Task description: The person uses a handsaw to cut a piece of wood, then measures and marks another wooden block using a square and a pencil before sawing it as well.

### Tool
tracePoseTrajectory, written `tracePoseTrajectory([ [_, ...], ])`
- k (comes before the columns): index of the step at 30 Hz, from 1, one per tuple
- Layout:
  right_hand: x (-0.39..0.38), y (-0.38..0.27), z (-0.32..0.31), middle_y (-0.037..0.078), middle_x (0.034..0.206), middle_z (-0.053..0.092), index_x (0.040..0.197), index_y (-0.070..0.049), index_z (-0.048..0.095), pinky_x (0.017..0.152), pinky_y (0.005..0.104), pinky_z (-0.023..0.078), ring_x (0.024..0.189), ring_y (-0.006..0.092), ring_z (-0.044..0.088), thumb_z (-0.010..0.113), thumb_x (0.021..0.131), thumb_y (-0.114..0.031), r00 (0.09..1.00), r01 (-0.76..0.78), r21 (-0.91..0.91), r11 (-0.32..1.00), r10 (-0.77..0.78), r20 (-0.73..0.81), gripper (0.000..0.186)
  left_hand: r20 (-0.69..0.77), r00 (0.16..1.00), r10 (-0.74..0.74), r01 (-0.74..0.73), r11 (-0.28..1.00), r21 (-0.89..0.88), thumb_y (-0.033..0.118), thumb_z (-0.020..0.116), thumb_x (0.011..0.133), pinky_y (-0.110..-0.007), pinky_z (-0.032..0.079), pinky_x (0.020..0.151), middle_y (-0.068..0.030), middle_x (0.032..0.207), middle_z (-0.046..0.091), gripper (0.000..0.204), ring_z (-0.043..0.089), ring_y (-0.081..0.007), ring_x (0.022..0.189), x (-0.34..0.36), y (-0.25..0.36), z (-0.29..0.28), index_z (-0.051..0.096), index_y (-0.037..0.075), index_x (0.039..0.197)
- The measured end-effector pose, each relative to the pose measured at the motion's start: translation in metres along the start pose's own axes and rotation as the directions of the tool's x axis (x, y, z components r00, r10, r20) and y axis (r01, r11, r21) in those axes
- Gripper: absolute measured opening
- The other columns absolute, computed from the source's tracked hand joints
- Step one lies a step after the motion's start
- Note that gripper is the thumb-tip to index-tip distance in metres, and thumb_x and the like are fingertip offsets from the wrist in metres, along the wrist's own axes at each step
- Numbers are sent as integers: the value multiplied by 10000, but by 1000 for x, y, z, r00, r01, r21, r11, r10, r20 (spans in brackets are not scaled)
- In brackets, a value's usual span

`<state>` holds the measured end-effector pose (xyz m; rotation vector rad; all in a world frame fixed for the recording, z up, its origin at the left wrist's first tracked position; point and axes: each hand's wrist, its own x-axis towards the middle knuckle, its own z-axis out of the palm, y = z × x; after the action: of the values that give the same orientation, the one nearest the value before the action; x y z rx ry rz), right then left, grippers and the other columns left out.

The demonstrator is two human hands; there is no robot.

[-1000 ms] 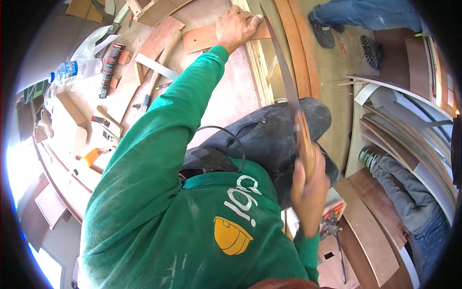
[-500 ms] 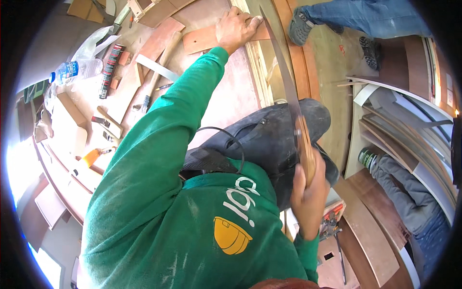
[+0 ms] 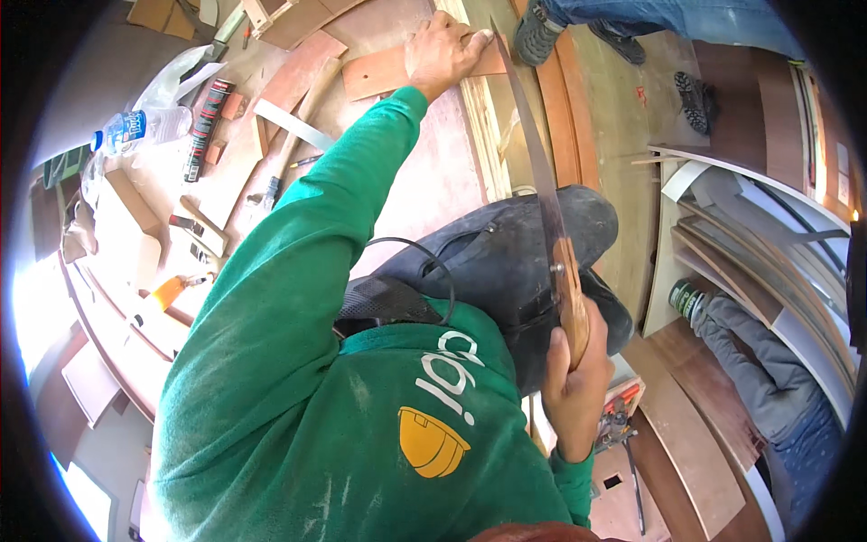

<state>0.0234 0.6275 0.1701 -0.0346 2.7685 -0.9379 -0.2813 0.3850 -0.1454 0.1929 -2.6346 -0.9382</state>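
Plywood workbench [image 3: 424,181] strewn with offcuts and tools fills the background, with other people's shoes beyond it. Left hand [image 3: 444,52] lies flat, fingers spread, pressing a thin reddish wood strip [image 3: 379,72] against the bench edge. Right hand [image 3: 573,384] is closed firmly around the wooden handle of a handsaw [image 3: 542,199], whose blade runs forward to meet the strip just beside the left fingertips. With the teeth that near the holding hand, a jump of the blade could likely nick the fingers; the strip may also shift if the pressure slackens.
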Motion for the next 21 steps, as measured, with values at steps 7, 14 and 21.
tracePoseTrajectory([
  [7,153,22,70,379,1053,697,1392,36,543,756,575,560,986,548,700,614,1082,-187,997,66,-11,998,-66,-40,389,85,996,-3,0,1000,29,651,585,1002,-520,500,1063,-57,1235,690,539,620,-323,1246,5,18,-6,860,200,1111],
  [14,14,-2,7,314,1059,728,1445,30,541,832,528,590,978,515,745,611,1069,-142,1000,-19,25,999,20,-5,419,89,995,-35,30,997,67,650,595,998,-522,493,1059,-52,1246,686,529,613,-315,1251,4,5,-3,858,205,1106],
  [21,130,18,58,359,1049,709,1416,26,545,783,567,560,990,557,696,615,1084,-200,1000,-3,34,999,2,20,408,68,998,-3,4,1000,-13,640,615,993,-539,491,1053,-64,1231,691,518,621,-323,1242,4,9,-3,859,196,1101],
])
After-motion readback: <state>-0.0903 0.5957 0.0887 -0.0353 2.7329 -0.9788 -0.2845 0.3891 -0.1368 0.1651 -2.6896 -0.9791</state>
